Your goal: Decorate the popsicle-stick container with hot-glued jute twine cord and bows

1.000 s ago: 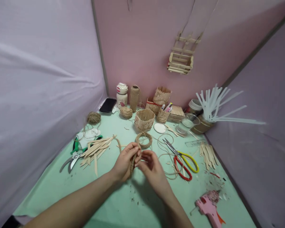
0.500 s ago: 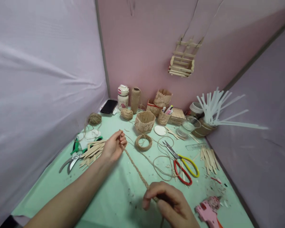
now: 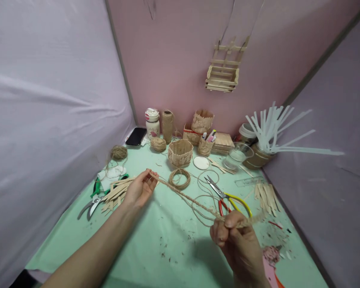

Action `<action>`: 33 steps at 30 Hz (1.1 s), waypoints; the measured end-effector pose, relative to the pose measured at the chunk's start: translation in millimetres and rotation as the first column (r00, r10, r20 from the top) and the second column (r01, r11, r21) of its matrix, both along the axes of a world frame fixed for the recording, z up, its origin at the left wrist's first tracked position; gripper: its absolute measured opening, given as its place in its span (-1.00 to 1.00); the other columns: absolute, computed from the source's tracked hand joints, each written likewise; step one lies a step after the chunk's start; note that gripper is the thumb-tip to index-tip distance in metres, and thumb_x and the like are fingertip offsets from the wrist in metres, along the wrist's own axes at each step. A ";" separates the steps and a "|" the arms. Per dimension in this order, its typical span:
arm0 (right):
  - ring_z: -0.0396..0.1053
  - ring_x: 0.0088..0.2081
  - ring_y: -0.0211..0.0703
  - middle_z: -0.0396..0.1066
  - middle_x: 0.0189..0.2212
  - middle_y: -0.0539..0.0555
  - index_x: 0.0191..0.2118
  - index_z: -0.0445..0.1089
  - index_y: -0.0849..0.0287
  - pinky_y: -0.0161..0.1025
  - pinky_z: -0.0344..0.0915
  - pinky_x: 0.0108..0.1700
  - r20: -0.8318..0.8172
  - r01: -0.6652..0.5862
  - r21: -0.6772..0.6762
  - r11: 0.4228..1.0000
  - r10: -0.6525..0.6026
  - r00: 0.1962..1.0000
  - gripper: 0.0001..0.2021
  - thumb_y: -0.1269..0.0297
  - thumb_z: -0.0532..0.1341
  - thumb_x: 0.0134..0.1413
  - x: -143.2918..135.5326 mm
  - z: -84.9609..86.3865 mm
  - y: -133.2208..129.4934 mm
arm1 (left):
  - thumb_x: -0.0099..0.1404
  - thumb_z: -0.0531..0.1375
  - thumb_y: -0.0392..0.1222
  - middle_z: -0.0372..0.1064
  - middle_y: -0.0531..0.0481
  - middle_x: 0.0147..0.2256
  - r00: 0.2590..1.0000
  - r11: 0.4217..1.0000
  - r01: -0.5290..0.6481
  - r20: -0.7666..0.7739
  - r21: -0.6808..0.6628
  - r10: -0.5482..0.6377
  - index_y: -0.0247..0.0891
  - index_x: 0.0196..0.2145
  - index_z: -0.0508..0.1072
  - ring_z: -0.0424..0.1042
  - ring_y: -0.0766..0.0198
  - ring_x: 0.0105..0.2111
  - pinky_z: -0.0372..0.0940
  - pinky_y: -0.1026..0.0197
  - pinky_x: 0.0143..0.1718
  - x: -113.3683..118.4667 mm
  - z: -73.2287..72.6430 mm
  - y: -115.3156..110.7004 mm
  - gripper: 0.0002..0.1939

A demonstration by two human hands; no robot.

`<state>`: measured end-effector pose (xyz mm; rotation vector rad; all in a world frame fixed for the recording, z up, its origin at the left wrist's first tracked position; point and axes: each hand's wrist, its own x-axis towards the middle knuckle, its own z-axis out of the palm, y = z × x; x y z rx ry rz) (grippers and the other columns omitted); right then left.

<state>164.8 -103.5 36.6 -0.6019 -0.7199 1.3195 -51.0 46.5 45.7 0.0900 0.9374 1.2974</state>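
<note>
The braided cord point(image 3: 195, 201) passes 6 o'clock of the twine coil point(image 3: 187, 180), pinched between fingers of the left hand point(image 3: 140, 190) at 9 o'clock and the right hand point(image 3: 238, 240) at 4. Even tension, without twisting, should keep it straight.

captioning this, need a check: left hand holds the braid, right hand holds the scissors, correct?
Not quite: the head view shows the right hand gripping the braid too; the scissors lie on the table. The left hand does hold the braid.
</note>
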 end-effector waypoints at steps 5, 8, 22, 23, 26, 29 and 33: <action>0.13 -0.60 -0.37 0.17 -0.73 -0.11 -0.38 0.52 0.08 -0.33 0.21 -0.46 0.076 0.327 -0.007 0.945 -0.325 0.943 -0.79 0.06 0.33 0.03 4.1 4.8 8.2 | 0.35 0.03 -0.49 0.39 0.00 -0.57 0.999 1.000 -0.002 -0.046 -0.025 0.001 -0.41 -0.45 0.36 0.47 0.38 -0.57 0.47 0.38 -0.51 2.6 -2.4 -1.5 -0.77; 0.21 -0.49 -0.35 0.28 -0.53 -0.05 -0.39 0.51 0.11 -0.33 0.25 -0.41 0.071 0.529 -0.079 0.845 -0.525 0.848 -0.80 0.09 0.37 -0.03 8.1 8.7 15.4 | 0.34 0.02 -0.49 0.39 -0.01 -0.56 0.996 1.000 0.001 -0.088 -0.014 -0.002 -0.40 -0.47 0.36 0.47 0.40 -0.55 0.47 0.38 -0.46 3.0 -6.1 -11.5 -0.75; 0.08 -0.64 -0.38 0.21 -0.68 -0.11 -0.27 0.46 0.22 -0.40 0.02 -0.61 0.404 0.509 -0.309 0.803 -0.373 0.835 -0.67 0.01 0.27 0.05 13.1 4.6 47.2 | 0.15 0.25 0.10 0.44 -0.07 -0.46 0.058 0.336 0.876 -0.616 -0.346 -0.786 -0.36 -0.45 0.43 0.38 0.31 -0.56 0.25 0.30 -0.58 -20.3 -10.5 -74.3 -0.61; 0.08 -0.64 -0.37 0.20 -0.69 -0.11 -0.29 0.45 0.22 -0.39 0.02 -0.61 0.462 0.507 -0.295 0.810 -0.344 0.817 -0.66 -0.01 0.25 0.07 11.4 1.6 47.2 | 0.15 0.24 0.12 0.40 -0.03 -0.51 0.005 0.342 0.873 -0.694 -0.349 -0.720 -0.35 -0.47 0.42 0.34 0.32 -0.58 0.21 0.30 -0.59 -16.9 -3.9 -69.7 -0.60; 0.13 -0.62 -0.34 0.24 -0.68 -0.08 -0.39 0.41 0.20 -0.37 0.06 -0.57 0.633 0.430 -0.228 0.874 -0.203 0.747 -0.65 -0.02 0.18 0.12 3.9 -3.9 46.0 | 0.20 0.20 0.05 0.36 0.03 -0.51 0.089 0.507 0.847 -0.896 -0.162 -0.435 -0.31 -0.40 0.47 0.28 0.34 -0.52 0.17 0.31 -0.49 6.0 17.7 -54.8 -0.68; 0.19 -0.59 -0.29 0.27 -0.67 -0.05 -0.50 0.35 0.17 -0.34 0.11 -0.51 0.757 0.307 -0.185 0.933 -0.064 0.650 -0.66 0.03 0.15 0.15 -6.0 -5.0 44.3 | 0.15 0.27 -0.05 0.39 0.02 -0.45 0.311 0.602 0.798 -0.884 0.043 -0.349 -0.27 -0.24 0.52 0.28 0.33 -0.50 0.17 0.31 -0.48 38.7 24.3 -44.6 -0.72; 0.22 -0.58 -0.25 0.30 -0.66 -0.04 -0.57 0.28 0.14 -0.31 0.11 -0.49 0.827 0.171 -0.205 0.964 0.077 0.557 -0.66 0.11 0.12 0.17 -15.5 -5.8 41.7 | 0.01 0.38 -0.26 0.43 -0.02 -0.46 0.564 0.621 0.762 -0.658 0.183 -0.498 -0.29 -0.36 0.56 0.34 0.32 -0.50 0.24 0.31 -0.48 69.0 6.5 -41.0 -0.82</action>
